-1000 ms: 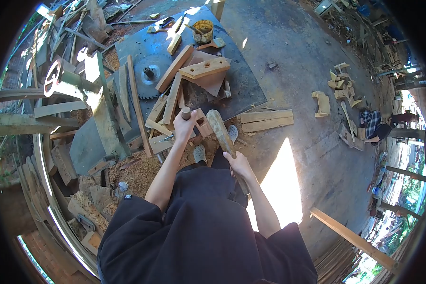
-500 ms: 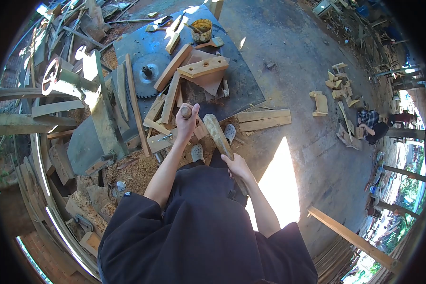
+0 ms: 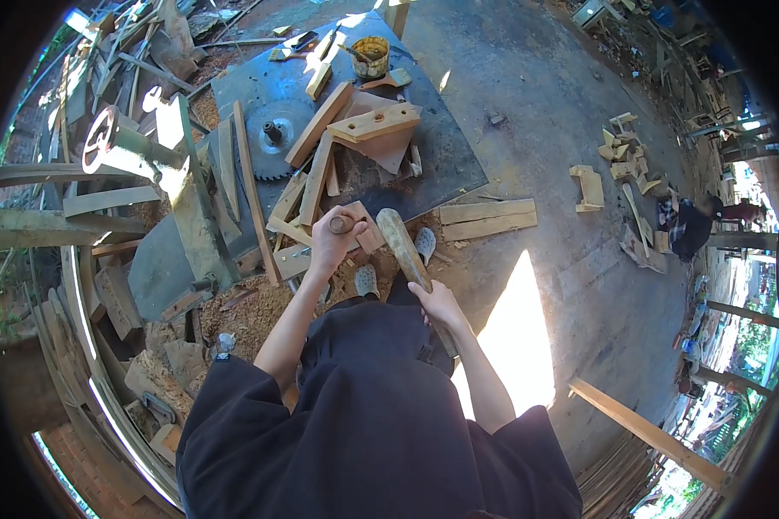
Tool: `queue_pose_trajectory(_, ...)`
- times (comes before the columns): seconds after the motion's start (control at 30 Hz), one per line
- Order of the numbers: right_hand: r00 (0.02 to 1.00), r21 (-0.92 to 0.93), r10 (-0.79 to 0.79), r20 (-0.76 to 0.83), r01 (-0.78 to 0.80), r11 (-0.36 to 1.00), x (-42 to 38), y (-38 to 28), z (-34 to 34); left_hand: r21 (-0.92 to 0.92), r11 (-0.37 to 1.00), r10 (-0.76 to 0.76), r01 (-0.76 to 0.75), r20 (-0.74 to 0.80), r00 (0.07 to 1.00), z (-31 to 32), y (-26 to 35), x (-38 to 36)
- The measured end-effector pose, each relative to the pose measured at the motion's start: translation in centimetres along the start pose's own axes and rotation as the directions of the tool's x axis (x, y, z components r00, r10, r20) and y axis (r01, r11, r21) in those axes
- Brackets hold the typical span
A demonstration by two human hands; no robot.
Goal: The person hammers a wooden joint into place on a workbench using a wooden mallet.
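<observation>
My left hand (image 3: 327,245) is closed around an upright chisel (image 3: 341,225). Only the round end of its wooden handle shows; the blade is hidden below my fist. A pale wood piece (image 3: 370,232) lies close beside that hand, under it in this view. My right hand (image 3: 440,304) grips a long, club-shaped wooden mallet (image 3: 398,240) near its lower part. The mallet's thick, rounded end points up and forward, to the right of the chisel handle and apart from it.
Ahead stands a metal saw table (image 3: 446,164) with an exposed circular blade (image 3: 273,143). On it lie a board with holes (image 3: 375,123), several wood bars and a yellow tub (image 3: 370,57). A handwheel (image 3: 99,140) is at left. Another person (image 3: 691,227) sits far right.
My left hand with the chisel has shifted slightly left and down, beside the pale wood piece. The mallet in my right hand stays nearly in place. The view has shifted a little.
</observation>
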State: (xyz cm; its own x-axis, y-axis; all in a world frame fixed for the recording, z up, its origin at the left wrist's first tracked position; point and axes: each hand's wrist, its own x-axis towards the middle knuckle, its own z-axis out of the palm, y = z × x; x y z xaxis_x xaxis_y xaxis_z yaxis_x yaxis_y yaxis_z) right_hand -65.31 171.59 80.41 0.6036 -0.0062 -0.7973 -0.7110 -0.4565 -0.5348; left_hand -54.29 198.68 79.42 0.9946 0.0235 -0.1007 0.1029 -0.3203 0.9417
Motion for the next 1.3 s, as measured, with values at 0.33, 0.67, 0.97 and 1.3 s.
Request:
queue_pose_trajectory(0.33, 1.0, 0.007, 0.005, -0.007, -0.005, 1.0, -0.6, -0.5, 0.5, -0.117, 0.993, -0.01, -0.005, -0.129, 0.992, -0.3, -1.2, -0.3)
queue_pose_trajectory(0.67, 1.0, 0.003, 0.013, -0.009, -0.013, 1.0, -0.7, -0.7, 0.5, -0.178, 0.984, -0.012, -0.007, -0.105, 0.994, -0.3, -2.5, -0.6)
queue_pose_trajectory(0.97, 1.0, 0.02, 0.002, -0.013, -0.002, 1.0, -1.0, -0.7, 0.7, -0.117, 0.993, 0.005, -0.019, -0.118, 0.993, 0.1, -2.3, -0.3)
queue_pose_trajectory(1.3, 1.0, 0.029, 0.004, -0.026, -0.003, 1.0, -0.8, -0.5, 0.8, -0.11, 0.993, 0.034, -0.046, -0.11, 0.993, 0.5, -1.5, -0.6)
